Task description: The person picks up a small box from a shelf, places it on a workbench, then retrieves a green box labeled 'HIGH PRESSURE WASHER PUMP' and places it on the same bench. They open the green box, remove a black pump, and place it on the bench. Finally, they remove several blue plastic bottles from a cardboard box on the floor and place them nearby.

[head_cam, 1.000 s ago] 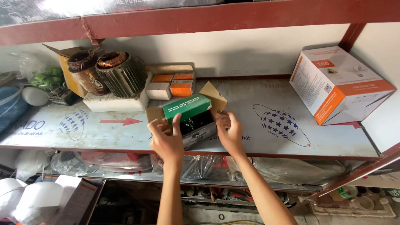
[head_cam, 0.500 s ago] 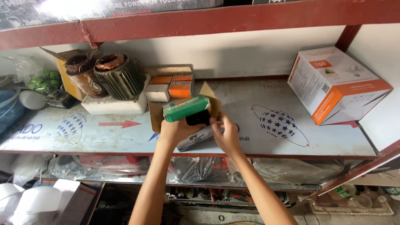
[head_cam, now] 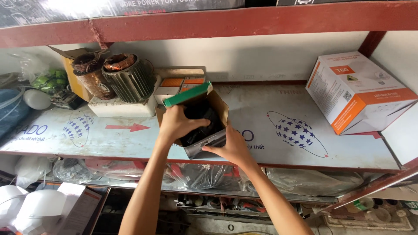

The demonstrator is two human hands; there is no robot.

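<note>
Cardboard box (head_cam: 220, 109) with a green lid (head_cam: 187, 94) is sitting on the shelf (head_cam: 305, 152); the left hand (head_cam: 178, 124) is reaching inside, grip closing on a black thing (head_cam: 201, 122), while the right hand (head_cam: 230, 146) is clasping the box's front.

A workshop storeroom: motor stators (head_cam: 116, 77) (copper-wound) and boxed parts (head_cam: 360, 92) crowd a rusty steel shelf (head_cam: 278, 21).

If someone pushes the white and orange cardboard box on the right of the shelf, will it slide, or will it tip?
The white and orange cardboard box already sits tilted, one edge raised, so a push would probably rock or tip it. Its cardboard walls look stiff. The glossy printed shelf board seems smooth, so it may also slide. Its weight cannot be judged.
</note>
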